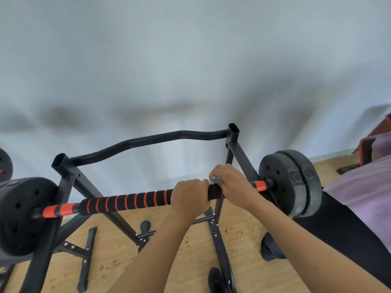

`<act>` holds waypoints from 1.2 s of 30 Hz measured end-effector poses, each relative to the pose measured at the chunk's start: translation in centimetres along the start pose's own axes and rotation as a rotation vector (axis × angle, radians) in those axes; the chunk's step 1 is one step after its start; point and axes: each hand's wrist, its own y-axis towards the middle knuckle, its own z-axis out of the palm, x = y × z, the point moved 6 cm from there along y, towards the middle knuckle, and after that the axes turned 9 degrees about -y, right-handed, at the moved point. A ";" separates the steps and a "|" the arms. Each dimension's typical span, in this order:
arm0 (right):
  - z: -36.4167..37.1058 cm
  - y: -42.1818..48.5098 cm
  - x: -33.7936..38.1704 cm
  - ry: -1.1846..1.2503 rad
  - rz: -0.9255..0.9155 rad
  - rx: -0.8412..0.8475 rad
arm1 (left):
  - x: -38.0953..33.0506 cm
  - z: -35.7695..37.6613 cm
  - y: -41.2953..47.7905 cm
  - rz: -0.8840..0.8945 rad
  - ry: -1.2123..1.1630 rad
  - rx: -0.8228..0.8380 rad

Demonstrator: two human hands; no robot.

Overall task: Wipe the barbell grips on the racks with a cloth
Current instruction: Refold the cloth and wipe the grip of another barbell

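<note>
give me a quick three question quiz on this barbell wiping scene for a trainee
1. True or false: the cloth is under the left hand.
2. Where on the barbell grip is the right hand? A) near its right end B) at its middle C) at its left end
3. Fill in: the barbell rests on a black metal ____.
Key: 1 false, the right hand holds it; 2 A; 3 rack.
</note>
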 end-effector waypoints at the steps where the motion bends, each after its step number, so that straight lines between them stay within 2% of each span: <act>1: 0.0 0.0 0.0 -0.002 -0.006 -0.001 | 0.1 0.1 0.3 -0.007 -0.008 0.046; 7: 0.1 0.1 0.0 -0.018 -0.018 -0.044 | 1.2 0.2 1.8 -0.071 -0.152 0.284; 10: -0.1 0.1 0.2 -0.033 -0.028 -0.038 | 1.9 0.8 3.1 -0.112 -0.290 0.449; 12: -0.1 0.3 0.4 -0.073 -0.045 -0.027 | 2.3 0.7 3.8 -0.110 -0.374 0.491; 14: -0.1 0.6 0.2 -0.088 -0.041 -0.019 | 2.3 0.2 3.8 -0.059 -0.365 0.397; 18: -0.1 1.2 -0.1 -0.069 -0.037 -0.027 | 0.9 0.1 1.9 0.012 0.026 -0.055; 19: 0.0 1.2 -0.2 -0.067 -0.033 -0.027 | 0.6 0.0 1.4 -0.024 0.039 -0.118; 20: 0.1 1.2 -0.3 -0.066 -0.028 -0.028 | 0.6 0.1 1.4 -0.064 0.028 -0.111; 23: 0.0 1.3 -0.8 -0.012 -0.003 -0.044 | 1.1 0.1 2.6 -0.134 -0.070 0.089; 30: -0.1 1.9 -0.9 0.033 0.003 -0.028 | 2.7 0.6 4.6 -0.238 -0.228 0.425; 34: -0.5 2.2 -0.6 0.006 -0.058 -0.001 | 3.5 1.5 5.8 -0.279 -0.459 0.677; 36: -0.7 2.5 -0.6 -0.008 -0.074 0.007 | 3.4 1.3 6.0 -0.256 -0.533 0.691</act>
